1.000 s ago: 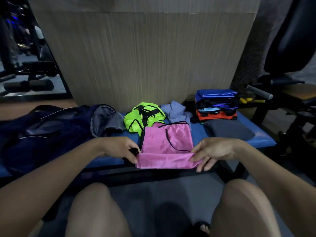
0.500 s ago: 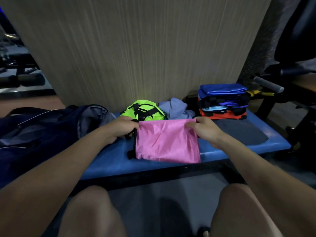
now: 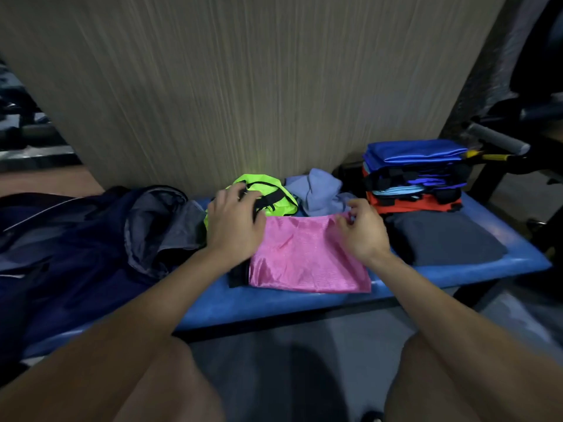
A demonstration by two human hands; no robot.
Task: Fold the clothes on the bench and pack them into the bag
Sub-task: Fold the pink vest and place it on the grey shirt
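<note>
On blue bench [image 3: 274, 303] by ribbed wall [image 3: 243, 86], left hand [image 3: 236, 222] spread, right hand [image 3: 362, 231] pinching pink garment [image 3: 304, 257]

A blue padded bench [image 3: 274, 303] holds a dark bag [image 3: 76, 239] at frame left, a folded pink garment [image 3: 304, 257] at center, green [image 3: 274, 193] and gray-blue [image 3: 320, 190] clothes behind, and a dark cushion [image 3: 444, 239] and folded stack [image 3: 414, 175] at right.

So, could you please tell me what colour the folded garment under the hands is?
Pink shiny folded garment, clearest in the head view.

Single head-worn view, looking forward and down, close over bench [image 3: 304, 306]
</note>
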